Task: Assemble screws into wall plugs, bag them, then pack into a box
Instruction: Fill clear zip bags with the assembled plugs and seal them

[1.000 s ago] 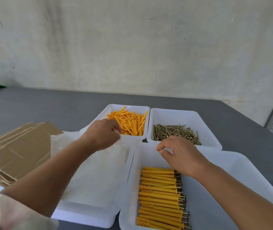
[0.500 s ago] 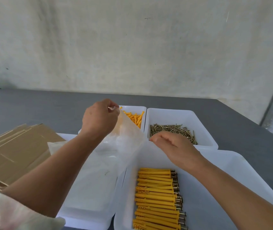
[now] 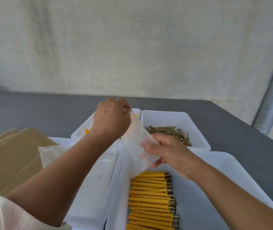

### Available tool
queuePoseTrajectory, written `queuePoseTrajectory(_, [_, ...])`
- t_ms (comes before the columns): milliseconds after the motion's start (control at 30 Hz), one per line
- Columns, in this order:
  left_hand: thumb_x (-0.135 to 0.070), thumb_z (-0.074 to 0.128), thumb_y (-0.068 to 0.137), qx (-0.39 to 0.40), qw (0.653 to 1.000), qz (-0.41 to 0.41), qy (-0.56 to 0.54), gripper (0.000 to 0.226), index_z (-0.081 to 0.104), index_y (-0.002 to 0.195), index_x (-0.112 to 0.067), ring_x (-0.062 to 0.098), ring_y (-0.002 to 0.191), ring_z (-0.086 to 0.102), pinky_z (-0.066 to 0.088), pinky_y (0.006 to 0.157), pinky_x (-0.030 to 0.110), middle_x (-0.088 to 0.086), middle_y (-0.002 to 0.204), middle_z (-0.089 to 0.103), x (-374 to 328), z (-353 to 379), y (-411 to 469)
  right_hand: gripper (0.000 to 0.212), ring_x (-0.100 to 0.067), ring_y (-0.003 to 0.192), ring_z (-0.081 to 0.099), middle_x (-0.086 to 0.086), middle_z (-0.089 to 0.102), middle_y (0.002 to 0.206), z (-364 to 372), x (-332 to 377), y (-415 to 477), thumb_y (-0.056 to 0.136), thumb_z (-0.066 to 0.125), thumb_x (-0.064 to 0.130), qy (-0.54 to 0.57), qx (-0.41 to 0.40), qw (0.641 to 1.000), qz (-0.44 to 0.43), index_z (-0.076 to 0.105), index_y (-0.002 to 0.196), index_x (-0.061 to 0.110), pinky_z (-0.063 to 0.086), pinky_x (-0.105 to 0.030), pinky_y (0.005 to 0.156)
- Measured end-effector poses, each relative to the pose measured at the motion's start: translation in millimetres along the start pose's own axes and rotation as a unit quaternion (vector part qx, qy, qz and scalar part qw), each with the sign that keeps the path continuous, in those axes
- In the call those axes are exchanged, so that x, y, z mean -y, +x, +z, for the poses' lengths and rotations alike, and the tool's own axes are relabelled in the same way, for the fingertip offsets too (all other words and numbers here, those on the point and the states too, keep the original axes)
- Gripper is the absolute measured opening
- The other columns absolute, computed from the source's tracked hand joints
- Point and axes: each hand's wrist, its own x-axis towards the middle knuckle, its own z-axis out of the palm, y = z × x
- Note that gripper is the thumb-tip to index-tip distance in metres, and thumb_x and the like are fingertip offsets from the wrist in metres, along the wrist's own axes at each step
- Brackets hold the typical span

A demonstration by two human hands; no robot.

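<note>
The left hand [image 3: 111,118] was raised over the far left bin, its fingers curled and pinching the upper edge of a clear plastic bag [image 3: 135,143]; the right hand [image 3: 169,153] gripped the bag's lower right part, with the thumb on the near face and the fingers curled behind it. The bag hung stretched between both hands, slanting from upper left to lower right; its lower edge reached the far end of the assembled row; whether its mouth was parted could not be told.

The assembled wall plugs [image 3: 149,196], yellow with screw heads protruding at their right ends, lay side by side in one row in the large white tray [image 3: 223,171] nearest the person. Behind that tray, a smaller white bin [image 3: 197,127] held a heap of loose screws [image 3: 170,132]; just beside it on the left, a second bin [image 3: 80,132] held loose yellow plugs [image 3: 86,131], mostly hidden by the left hand and the bag.

A further white tray [image 3: 91,196] lay left of the large tray, beneath the left forearm; a pile of clear bags [image 3: 49,151] lay at its far left part. A stack of flattened cardboard boxes [image 3: 11,160] lay at the left edge of the view. All items rested on a dark grey table [image 3: 41,110]; a metal pipe [image 3: 271,103] stood at the right, against the pale wall.
</note>
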Motion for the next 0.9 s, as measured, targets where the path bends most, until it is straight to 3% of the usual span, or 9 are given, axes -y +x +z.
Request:
queuePoseTrajectory(67, [-0.013, 0.047, 0.091, 0.004, 1.000, 0.021, -0.019, 0.023, 0.067, 0.098, -0.023, 0.024, 0.097, 0.055, 0.045, 0.078, 0.031, 0.002, 0.103, 0.060, -9, -2, -1, 0.019, -0.018, 0.086, 0.071, -0.004, 0.075, 0.099, 2, 1, -2, 0.090, 0.066, 0.028, 0.034, 0.059, 0.998, 0.013, 0.072, 0.107, 0.019, 0.057, -0.028, 0.068])
queuePoseTrajectory(200, [-0.003, 0.047, 0.084, 0.009, 0.995, 0.090, -0.034, 0.028, 0.068, 0.090, -0.021, 0.020, 0.080, 0.051, 0.041, 0.068, 0.028, -0.002, 0.092, 0.048, -30, -9, -4, 0.050, -0.024, 0.094, 0.069, -0.006, 0.073, 0.103, 2, 2, -4, 0.078, 0.063, 0.058, 0.101, 0.139, 0.985, 0.018, 0.071, 0.107, 0.019, 0.056, -0.034, 0.080])
queuePoseTrajectory(367, [0.000, 0.043, 0.075, 0.054, 0.963, 0.263, 0.017, 0.037, 0.068, 0.094, -0.018, 0.024, 0.075, 0.058, 0.046, 0.067, 0.038, -0.005, 0.088, 0.051, -44, -21, -11, 0.068, -0.026, 0.078, 0.067, -0.016, 0.071, 0.094, -13, 6, 1, 0.083, 0.047, 0.069, 0.199, 0.044, 0.979, 0.007, 0.072, 0.102, 0.009, 0.053, -0.035, 0.069])
queuePoseTrajectory(467, [-0.019, 0.020, 0.069, 0.125, 0.914, 0.366, 0.123, 0.047, 0.060, 0.093, -0.027, 0.016, 0.077, 0.047, 0.037, 0.073, 0.032, -0.010, 0.085, 0.052, -51, -25, -18, 0.066, -0.027, 0.074, 0.066, -0.017, 0.071, 0.091, -20, 8, 2, 0.084, 0.043, 0.068, 0.230, -0.003, 0.973, 0.002, 0.073, 0.095, 0.010, 0.052, -0.035, 0.067])
queuePoseTrajectory(567, [-0.012, 0.033, 0.077, 0.164, 0.862, 0.428, 0.217, 0.028, 0.052, 0.087, -0.030, 0.015, 0.087, 0.042, 0.032, 0.082, 0.032, -0.012, 0.083, 0.049, -51, -17, -26, 0.059, -0.025, 0.068, 0.065, -0.011, 0.069, 0.077, -21, 8, 1, 0.091, 0.042, 0.061, 0.219, -0.025, 0.975, 0.011, 0.068, 0.093, 0.009, 0.049, -0.032, 0.062])
queuePoseTrajectory(667, [-0.010, 0.045, 0.079, 0.189, 0.841, 0.466, 0.200, 0.033, 0.063, 0.095, -0.033, 0.011, 0.088, 0.036, 0.028, 0.089, 0.029, -0.015, 0.091, 0.060, -51, -8, -33, 0.029, -0.019, 0.061, 0.060, -0.006, 0.061, 0.069, -19, 8, -1, 0.097, 0.050, 0.035, 0.175, -0.033, 0.984, 0.023, 0.066, 0.087, 0.013, 0.043, -0.027, 0.053])
queuePoseTrajectory(767, [-0.009, 0.036, 0.076, 0.167, 0.849, 0.487, 0.118, 0.043, 0.069, 0.094, -0.030, 0.014, 0.084, 0.041, 0.035, 0.086, 0.034, -0.011, 0.086, 0.063, -52, -5, -38, 0.021, -0.014, 0.055, 0.057, -0.001, 0.061, 0.064, -17, 6, 0, 0.093, 0.050, 0.008, 0.111, -0.053, 0.992, 0.041, 0.067, 0.082, 0.014, 0.039, -0.023, 0.048])
queuePoseTrajectory(833, [-0.008, 0.028, 0.069, 0.138, 0.883, 0.448, 0.029, 0.054, 0.070, 0.100, -0.021, 0.016, 0.082, 0.041, 0.038, 0.078, 0.035, -0.003, 0.091, 0.062, -48, -1, -42, 0.016, -0.012, 0.056, 0.059, 0.000, 0.065, 0.067, -17, 5, 1, 0.093, 0.052, 0.009, 0.095, -0.076, 0.991, 0.052, 0.067, 0.087, 0.013, 0.040, -0.022, 0.048])
queuePoseTrajectory(900, [-0.001, 0.037, 0.062, 0.117, 0.921, 0.363, -0.082, 0.059, 0.063, 0.114, -0.010, 0.022, 0.093, 0.049, 0.044, 0.082, 0.039, 0.008, 0.109, 0.057, -39, 6, -45, 0.016, -0.013, 0.055, 0.061, -0.001, 0.068, 0.070, -19, 3, 2, 0.096, 0.051, 0.011, 0.110, -0.105, 0.986, 0.068, 0.067, 0.095, 0.010, 0.041, -0.022, 0.047])
